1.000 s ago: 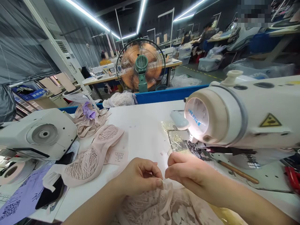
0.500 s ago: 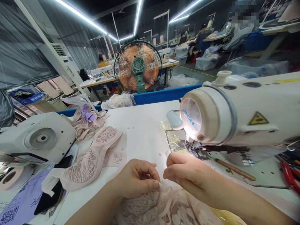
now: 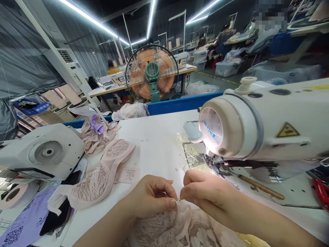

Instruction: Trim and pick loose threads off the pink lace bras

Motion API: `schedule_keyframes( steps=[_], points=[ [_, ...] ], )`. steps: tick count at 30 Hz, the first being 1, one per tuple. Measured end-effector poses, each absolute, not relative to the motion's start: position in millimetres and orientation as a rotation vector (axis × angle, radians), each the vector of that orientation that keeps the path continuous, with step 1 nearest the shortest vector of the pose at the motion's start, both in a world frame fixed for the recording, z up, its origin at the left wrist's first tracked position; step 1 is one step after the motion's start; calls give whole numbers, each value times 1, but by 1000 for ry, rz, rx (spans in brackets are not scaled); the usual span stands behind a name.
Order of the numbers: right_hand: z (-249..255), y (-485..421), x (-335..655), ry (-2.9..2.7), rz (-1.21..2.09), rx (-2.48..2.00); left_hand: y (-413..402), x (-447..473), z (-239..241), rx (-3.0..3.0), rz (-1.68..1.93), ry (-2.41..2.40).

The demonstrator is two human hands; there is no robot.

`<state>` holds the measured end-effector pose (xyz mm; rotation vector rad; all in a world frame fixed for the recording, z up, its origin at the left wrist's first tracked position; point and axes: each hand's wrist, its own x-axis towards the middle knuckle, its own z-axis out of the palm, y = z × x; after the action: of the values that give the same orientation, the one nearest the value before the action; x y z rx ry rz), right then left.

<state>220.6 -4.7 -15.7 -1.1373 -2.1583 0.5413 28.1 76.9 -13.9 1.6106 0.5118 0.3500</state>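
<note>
My left hand and my right hand meet at the near edge of the white table. Both pinch the top edge of a pale pink lace garment that lies bunched below them. The fingertips of the two hands almost touch. Just beyond my right hand stands the white sewing machine, its lamp lit over the needle plate.
A finished pink lace bra with a small paper tag lies left of my hands, more pink pieces behind it. A second white machine, tape roll and purple sheet sit at left. An orange fan stands beyond the table.
The hands stay pinched on the lace edge in almost the same place; only the view shifts slightly.
</note>
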Motion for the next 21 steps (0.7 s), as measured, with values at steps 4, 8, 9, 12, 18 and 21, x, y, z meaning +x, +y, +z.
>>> schedule_keyframes(
  steps=[4,8,9,12,18,21],
  points=[
    [-20,-3,219,-2149,564,-1128,77,28,-15,1548,344,489],
    [-24,-2,218,-2165,525,-1117,77,27,-18,1483,300,524],
    [-24,-2,218,-2169,519,-1111,77,27,-18,1458,283,532],
    [-27,-2,216,-2163,524,-1087,78,26,-19,1355,227,548],
    [-35,-2,212,-2093,667,-1026,80,24,-25,1090,121,518],
    [-38,-1,210,-2080,688,-1044,82,24,-27,1058,133,500]
  ],
)
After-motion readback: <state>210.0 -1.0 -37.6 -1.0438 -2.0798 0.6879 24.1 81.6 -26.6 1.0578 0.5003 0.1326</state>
